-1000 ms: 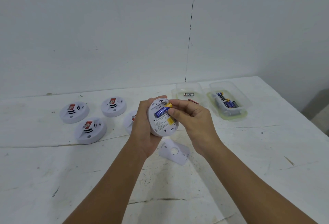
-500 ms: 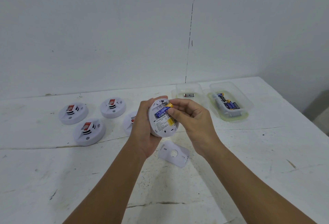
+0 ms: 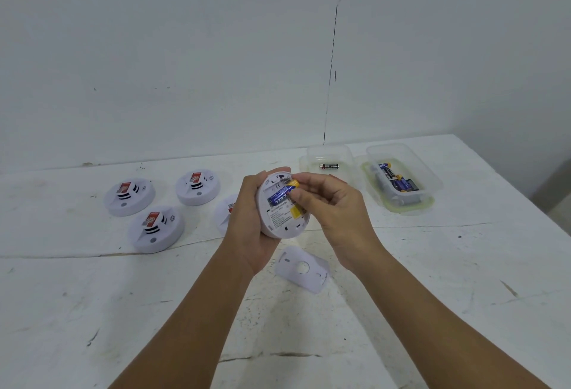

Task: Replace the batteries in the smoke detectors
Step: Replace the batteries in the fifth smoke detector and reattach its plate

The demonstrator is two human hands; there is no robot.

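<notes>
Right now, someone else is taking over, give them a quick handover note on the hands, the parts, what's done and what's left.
Left hand grips the open smoke detector, back side up.
Right hand pinches a blue battery at its compartment, not fully seated.
Back cover lies on the table.
One old battery sits in the left tub; spares in the right tub.
Left: seat the battery, refit the cover, then the four detectors on the table.

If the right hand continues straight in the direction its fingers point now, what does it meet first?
The right hand points left, and its fingers already pinch the blue battery. Going on, it would likely press first into the open back of the held smoke detector, then the left hand.
</notes>
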